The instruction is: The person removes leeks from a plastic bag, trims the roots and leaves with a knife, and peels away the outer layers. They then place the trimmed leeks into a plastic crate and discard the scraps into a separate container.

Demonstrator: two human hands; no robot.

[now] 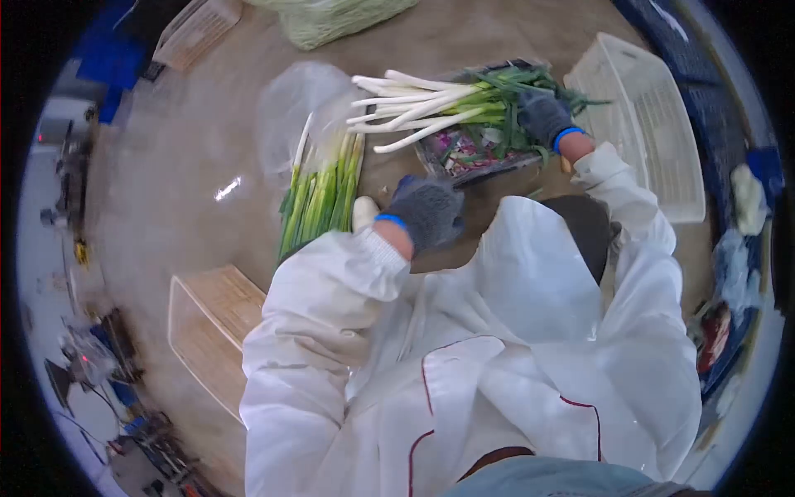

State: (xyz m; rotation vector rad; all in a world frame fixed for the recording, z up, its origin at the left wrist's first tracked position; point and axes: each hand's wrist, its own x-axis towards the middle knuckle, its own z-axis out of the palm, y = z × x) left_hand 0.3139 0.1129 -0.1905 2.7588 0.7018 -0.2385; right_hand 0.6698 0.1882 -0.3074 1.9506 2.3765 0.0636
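My right hand (546, 120), in a dark grey glove, grips the leafy end of a bunch of green onions (431, 106). Their long white stalks point left over a dark tray (489, 170) holding leaf scraps and purplish bits. My left hand (424, 215), gloved too, is in front of my apron, below the white stalks and apart from them. Its fingers look curled, and what they may hold is hidden. Left of it lies a second group of green onions (323, 186), partly behind my left sleeve. A clear plastic bag (302, 108) touches its upper end.
A white plastic crate (662, 124) stands right of the tray. Another crate (211, 327) is at lower left, and one more (196, 33) at the upper left. A pale green sack (339, 18) lies at the top. Equipment (141, 431) lines the far left edge.
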